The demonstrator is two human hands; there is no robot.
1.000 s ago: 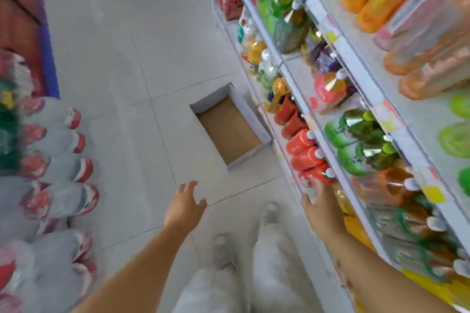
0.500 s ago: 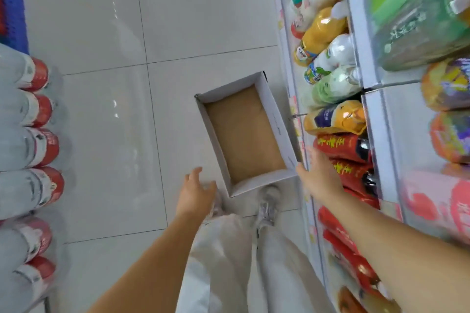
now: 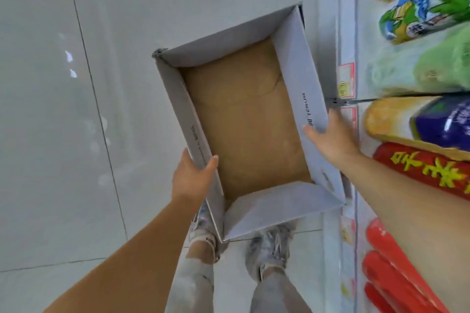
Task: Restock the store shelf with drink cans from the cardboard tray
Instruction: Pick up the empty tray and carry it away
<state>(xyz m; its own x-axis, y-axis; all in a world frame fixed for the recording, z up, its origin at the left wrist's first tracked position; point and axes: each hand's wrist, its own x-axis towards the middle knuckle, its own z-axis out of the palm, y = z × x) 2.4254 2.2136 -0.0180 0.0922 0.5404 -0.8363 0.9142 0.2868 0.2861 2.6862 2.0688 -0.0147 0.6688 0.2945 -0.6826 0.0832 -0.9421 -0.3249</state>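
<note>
Both grips have closed in on the empty cardboard tray (image 3: pixel 244 119), low beside the shelf (image 3: pixel 348 33): your left grip (image 3: pixel 193 178) pinches its left long wall; your right grip (image 3: pixel 330 140) rests splayed against the right one. Its long axis runs away from you, between them.

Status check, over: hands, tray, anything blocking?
Left hand grips cardboard tray by its left wall, thumb inside. Right hand at right wall, blurred, grip unclear. Tray empty, no cans showing. Nothing in the way; shelf bottles close on right.
</note>
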